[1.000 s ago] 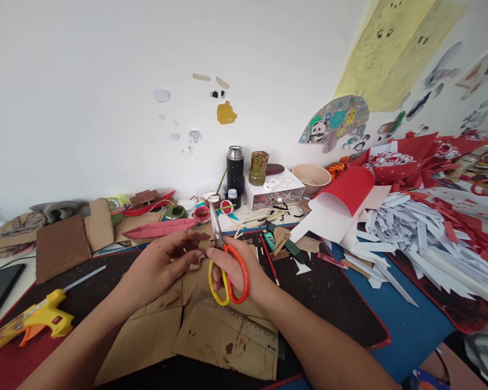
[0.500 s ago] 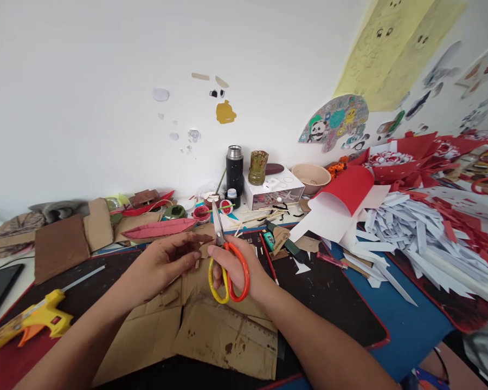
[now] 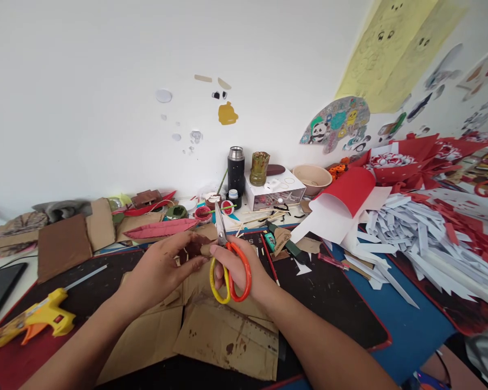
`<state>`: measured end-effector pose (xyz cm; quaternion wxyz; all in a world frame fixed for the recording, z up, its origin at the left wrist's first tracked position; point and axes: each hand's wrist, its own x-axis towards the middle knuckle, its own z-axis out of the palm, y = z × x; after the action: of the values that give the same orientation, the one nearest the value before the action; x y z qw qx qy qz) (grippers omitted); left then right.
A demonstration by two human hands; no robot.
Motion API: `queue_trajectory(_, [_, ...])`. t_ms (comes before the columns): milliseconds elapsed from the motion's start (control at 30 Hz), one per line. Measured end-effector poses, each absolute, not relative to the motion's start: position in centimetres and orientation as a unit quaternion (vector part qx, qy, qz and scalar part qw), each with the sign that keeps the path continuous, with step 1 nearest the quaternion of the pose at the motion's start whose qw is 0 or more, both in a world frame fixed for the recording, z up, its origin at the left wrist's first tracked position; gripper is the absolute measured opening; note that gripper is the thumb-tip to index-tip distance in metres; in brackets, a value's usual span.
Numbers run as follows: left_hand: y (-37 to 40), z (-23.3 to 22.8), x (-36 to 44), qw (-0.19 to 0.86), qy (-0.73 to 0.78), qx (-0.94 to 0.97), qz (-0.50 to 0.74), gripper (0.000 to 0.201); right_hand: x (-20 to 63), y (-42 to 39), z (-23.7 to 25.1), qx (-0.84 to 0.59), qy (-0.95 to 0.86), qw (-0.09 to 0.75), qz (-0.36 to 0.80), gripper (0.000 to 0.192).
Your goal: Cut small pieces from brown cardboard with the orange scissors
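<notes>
My right hand [image 3: 242, 269] is closed around scissors [image 3: 239, 276] with one yellow and one red handle loop, their blades pointing up and away from me. Just left of the blades, my left hand [image 3: 168, 262] pinches a small brown piece [image 3: 205, 249] that looks like cardboard; fingers cover most of it. The right fingertips come close to this piece, and whether they touch it I cannot tell. Beneath both hands lie flattened sheets of stained cardboard [image 3: 228, 338], with a clear ruler [image 3: 260, 331] on top.
At the left lies a yellow glue gun [image 3: 51, 314]. Paint pots [image 3: 177, 212], a black thermos [image 3: 236, 174] and a white box [image 3: 276, 189] line the wall. A red pencil [image 3: 270, 259] and green cutter [image 3: 287, 244] lie right of my hands. Paper strips [image 3: 415, 233] are heaped farther right.
The left fingers have shifted slightly, and the small brown piece shows more plainly between the hands. The scissors stay in my right hand. The view has moved a little.
</notes>
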<state>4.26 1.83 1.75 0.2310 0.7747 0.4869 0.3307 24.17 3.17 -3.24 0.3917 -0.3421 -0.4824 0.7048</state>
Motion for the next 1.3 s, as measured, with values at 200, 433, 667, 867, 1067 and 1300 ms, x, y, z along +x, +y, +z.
queue_trajectory(200, [1.9, 1.2, 4.1, 0.219, 0.497, 0.775, 0.324, 0.021, 24.1, 3.3, -3.3, -0.341, -0.476, 0.398, 0.706, 0.035])
queue_trajectory(433, [1.9, 1.5, 3.9, 0.227, 0.494, 0.786, 0.295, 0.035, 24.2, 3.0, -2.8, -0.356, -0.470, 0.393, 0.705, 0.039])
queue_trajectory(667, [2.0, 1.5, 3.5, 0.222, 0.498, 0.792, 0.274, 0.033, 24.3, 3.1, -2.6, -0.376, -0.486, 0.405, 0.677, 0.043])
queue_trajectory(867, [2.0, 1.7, 3.4, 0.216, 0.500, 0.797, 0.261, 0.027, 24.4, 3.3, -2.9, -0.373, -0.496, 0.412, 0.668, 0.042])
queue_trajectory(1067, [2.1, 1.3, 3.0, 0.201, 0.498, 0.799, 0.270, 0.032, 24.2, 3.7, -3.5, -0.380, -0.504, 0.409, 0.658, 0.044])
queue_trajectory(1300, [2.1, 0.9, 3.3, 0.183, 0.510, 0.801, 0.253, 0.032, 24.2, 3.8, -4.3, -0.381, -0.516, 0.399, 0.655, 0.040])
